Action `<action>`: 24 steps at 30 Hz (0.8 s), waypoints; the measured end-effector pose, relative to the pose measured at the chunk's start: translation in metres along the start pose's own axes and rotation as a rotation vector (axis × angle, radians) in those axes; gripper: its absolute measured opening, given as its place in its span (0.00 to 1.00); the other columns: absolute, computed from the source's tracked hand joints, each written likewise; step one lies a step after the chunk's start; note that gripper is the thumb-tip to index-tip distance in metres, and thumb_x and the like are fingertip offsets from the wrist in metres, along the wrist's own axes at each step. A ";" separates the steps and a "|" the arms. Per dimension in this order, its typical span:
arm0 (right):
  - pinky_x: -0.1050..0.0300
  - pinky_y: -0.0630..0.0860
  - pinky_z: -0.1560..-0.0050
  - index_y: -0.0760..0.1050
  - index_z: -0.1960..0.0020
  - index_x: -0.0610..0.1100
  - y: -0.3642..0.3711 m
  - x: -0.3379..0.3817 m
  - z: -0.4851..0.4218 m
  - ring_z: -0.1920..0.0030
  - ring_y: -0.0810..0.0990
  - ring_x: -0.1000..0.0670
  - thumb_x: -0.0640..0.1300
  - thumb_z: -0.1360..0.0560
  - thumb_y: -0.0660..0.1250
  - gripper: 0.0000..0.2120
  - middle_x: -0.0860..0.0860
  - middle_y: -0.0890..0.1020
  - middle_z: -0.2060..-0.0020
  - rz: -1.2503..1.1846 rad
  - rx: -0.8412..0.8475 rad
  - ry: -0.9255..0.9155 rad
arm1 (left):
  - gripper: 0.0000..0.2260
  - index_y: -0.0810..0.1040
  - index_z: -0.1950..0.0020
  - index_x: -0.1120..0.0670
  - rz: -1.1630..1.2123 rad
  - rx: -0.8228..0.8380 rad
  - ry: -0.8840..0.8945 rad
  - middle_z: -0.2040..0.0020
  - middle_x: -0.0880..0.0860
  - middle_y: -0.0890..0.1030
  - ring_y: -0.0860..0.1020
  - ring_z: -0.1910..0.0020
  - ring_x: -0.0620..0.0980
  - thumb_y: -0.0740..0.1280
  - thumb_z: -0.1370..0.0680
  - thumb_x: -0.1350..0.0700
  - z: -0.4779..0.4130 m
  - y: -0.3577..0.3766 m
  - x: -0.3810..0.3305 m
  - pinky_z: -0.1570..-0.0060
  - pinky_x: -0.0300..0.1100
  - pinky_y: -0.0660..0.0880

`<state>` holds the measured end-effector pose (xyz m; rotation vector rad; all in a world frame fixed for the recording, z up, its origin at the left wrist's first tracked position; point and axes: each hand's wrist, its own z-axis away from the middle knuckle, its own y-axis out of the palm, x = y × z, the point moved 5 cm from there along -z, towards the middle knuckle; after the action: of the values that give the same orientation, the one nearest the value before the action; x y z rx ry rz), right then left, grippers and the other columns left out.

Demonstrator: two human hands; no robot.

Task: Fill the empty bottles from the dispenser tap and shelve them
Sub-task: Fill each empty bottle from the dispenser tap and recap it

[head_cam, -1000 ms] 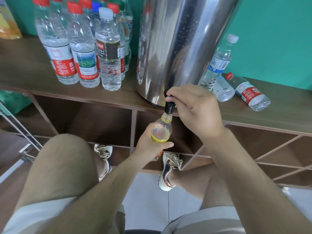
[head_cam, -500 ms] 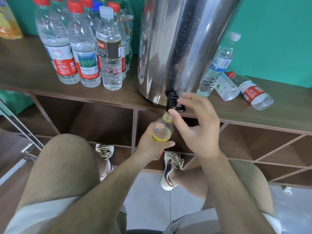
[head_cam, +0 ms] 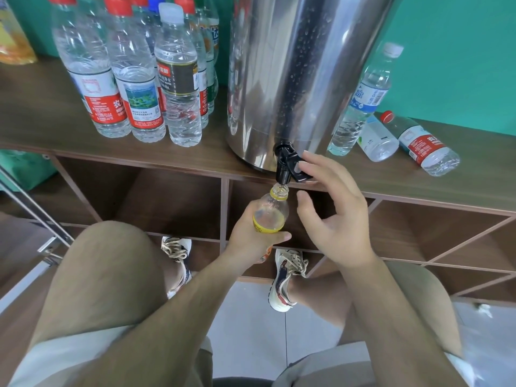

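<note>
Two hands at the tap (head_cam: 284,169), one bottle (head_cam: 272,212) under it.
The left hand (head_cam: 251,237) grips the small yellow-labelled bottle, its open mouth just below the black tap of the steel dispenser (head_cam: 293,79) on the counter (head_cam: 42,113); the right hand (head_cam: 339,219) is beside the tap lever, fingers (head_cam: 319,170) spread, holding nothing.

The scene is evenly and brightly lit; streaked glare is seen on the steel dispenser (head_cam: 293,79) above the right hand (head_cam: 335,216); edges are bowed.
</note>
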<state>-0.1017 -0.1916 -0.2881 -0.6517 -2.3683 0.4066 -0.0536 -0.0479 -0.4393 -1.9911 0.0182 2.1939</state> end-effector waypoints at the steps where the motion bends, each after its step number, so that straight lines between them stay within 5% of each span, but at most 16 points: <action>1: 0.40 0.78 0.34 0.79 0.34 0.35 -0.001 -0.001 0.001 0.29 0.77 0.44 0.29 0.23 0.68 0.18 0.42 0.78 0.31 0.023 0.005 -0.015 | 0.37 0.71 0.29 0.43 0.000 -0.002 -0.003 0.39 0.42 0.81 0.79 0.37 0.44 0.85 0.33 0.54 0.001 0.000 0.000 0.33 0.49 0.76; 9: 0.35 0.76 0.39 0.79 0.33 0.39 0.001 0.000 0.007 0.34 0.77 0.45 0.26 0.27 0.65 0.24 0.45 0.79 0.33 0.070 0.000 -0.078 | 0.38 0.72 0.31 0.40 -0.001 -0.007 -0.013 0.39 0.42 0.82 0.80 0.37 0.45 0.85 0.37 0.49 0.000 0.000 0.006 0.33 0.55 0.76; 16: 0.32 0.78 0.41 0.77 0.32 0.41 0.003 -0.002 0.010 0.29 0.75 0.43 0.26 0.27 0.65 0.26 0.45 0.77 0.30 0.010 0.007 -0.027 | 0.37 0.70 0.29 0.40 -0.045 -0.017 -0.019 0.40 0.39 0.80 0.79 0.39 0.42 0.85 0.34 0.50 -0.003 0.000 0.004 0.42 0.40 0.76; 24: 0.36 0.79 0.44 0.76 0.31 0.42 0.005 -0.001 0.011 0.29 0.76 0.41 0.26 0.27 0.65 0.27 0.45 0.77 0.29 -0.009 0.002 -0.010 | 0.38 0.70 0.29 0.42 -0.065 -0.017 -0.014 0.39 0.40 0.80 0.79 0.40 0.42 0.85 0.33 0.51 -0.006 0.000 0.003 0.43 0.38 0.75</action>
<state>-0.1062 -0.1893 -0.2996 -0.6391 -2.3790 0.4097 -0.0484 -0.0478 -0.4429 -1.9563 -0.0659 2.1748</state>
